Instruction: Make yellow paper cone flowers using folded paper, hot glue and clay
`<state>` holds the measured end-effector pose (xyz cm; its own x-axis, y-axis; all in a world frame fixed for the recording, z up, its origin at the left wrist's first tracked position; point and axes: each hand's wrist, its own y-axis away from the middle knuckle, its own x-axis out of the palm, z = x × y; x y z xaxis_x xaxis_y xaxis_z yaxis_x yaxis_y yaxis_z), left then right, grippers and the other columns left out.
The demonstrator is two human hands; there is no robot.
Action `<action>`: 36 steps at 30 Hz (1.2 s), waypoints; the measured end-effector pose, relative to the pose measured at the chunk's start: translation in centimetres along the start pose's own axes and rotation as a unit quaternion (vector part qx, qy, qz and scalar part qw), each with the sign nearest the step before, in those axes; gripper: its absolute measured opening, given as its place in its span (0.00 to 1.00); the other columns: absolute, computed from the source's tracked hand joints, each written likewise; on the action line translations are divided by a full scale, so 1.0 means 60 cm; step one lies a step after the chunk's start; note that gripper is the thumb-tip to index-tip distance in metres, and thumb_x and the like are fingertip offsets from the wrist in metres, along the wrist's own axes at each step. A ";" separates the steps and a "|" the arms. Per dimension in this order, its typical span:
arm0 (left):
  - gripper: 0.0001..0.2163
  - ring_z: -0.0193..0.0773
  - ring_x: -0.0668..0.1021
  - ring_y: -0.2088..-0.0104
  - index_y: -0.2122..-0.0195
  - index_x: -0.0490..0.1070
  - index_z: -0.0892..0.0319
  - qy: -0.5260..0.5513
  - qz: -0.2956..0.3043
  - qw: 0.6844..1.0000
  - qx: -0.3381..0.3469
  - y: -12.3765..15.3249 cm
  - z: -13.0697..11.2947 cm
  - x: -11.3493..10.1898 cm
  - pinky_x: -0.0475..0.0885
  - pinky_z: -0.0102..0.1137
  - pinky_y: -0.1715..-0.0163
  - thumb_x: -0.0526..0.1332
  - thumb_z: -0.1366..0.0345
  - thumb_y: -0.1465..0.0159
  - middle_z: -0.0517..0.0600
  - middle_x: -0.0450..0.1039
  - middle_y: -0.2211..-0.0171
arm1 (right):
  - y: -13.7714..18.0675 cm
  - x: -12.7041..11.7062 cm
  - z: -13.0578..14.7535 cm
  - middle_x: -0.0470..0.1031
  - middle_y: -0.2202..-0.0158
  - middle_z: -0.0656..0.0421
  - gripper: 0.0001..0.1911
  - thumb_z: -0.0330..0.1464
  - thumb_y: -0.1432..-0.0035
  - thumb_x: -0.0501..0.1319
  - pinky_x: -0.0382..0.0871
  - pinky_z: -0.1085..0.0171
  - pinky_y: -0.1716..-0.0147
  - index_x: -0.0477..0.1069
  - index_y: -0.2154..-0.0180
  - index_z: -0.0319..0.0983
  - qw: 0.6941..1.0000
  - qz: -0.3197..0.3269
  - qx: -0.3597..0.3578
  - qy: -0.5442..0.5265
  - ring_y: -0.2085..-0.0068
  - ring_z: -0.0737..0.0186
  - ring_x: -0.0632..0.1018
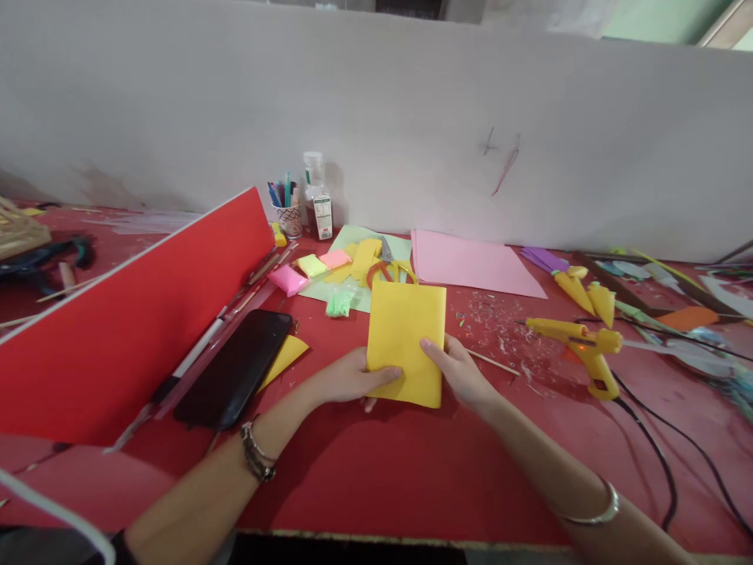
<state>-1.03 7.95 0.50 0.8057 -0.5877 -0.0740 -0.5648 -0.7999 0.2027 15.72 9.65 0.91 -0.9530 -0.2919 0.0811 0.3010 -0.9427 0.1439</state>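
Both hands hold a yellow sheet of paper or craft foam [407, 329], folded or stacked into a rectangle, up above the red table [353, 479]. My left hand [353, 377] grips its lower left side, thumb across the front and fingers behind. On the right edge, my right hand [459, 369] pinches it the same way, its fingers hidden at the back. Just behind the yellow piece lie scissors [380, 271] with orange-red handles and a pair with yellow handles [405, 271]. A thin wooden stick [492, 362] rests beside my right hand.
A glue gun [580, 345] with a black cord lies at right, near yellow cone shapes [580, 292]. Pink sheets [476, 263] lie by the wall. At left are a black phone [235, 369], a standing red board [141, 314], small colored packets [288, 279] and a pen cup [288, 220].
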 end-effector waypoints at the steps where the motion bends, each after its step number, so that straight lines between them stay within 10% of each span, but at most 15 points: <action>1: 0.16 0.25 0.64 0.88 0.70 0.63 0.62 -0.007 0.004 1.000 -0.002 0.001 -0.001 0.000 0.59 0.22 0.88 0.55 0.52 0.46 0.41 0.61 0.86 | 0.000 0.000 0.000 0.75 0.60 0.52 0.24 0.46 0.61 0.63 0.71 0.60 0.63 0.68 0.64 0.36 1.000 -0.003 0.005 -0.002 0.62 0.56 0.76; 36: 0.17 0.30 0.70 0.86 0.62 0.64 0.64 0.042 0.010 0.998 -0.035 0.003 -0.002 0.002 0.62 0.25 0.84 0.51 0.53 0.41 0.45 0.67 0.85 | 0.002 0.005 0.001 0.76 0.63 0.52 0.20 0.41 0.63 0.65 0.72 0.59 0.66 0.70 0.67 0.36 0.999 -0.007 -0.011 0.048 0.64 0.55 0.77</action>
<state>-1.03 7.77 0.62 0.8087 -0.5882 0.0116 -0.5686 -0.7764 0.2720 15.47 9.45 1.01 -0.9564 -0.2917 -0.0157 0.2877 -0.9498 0.1229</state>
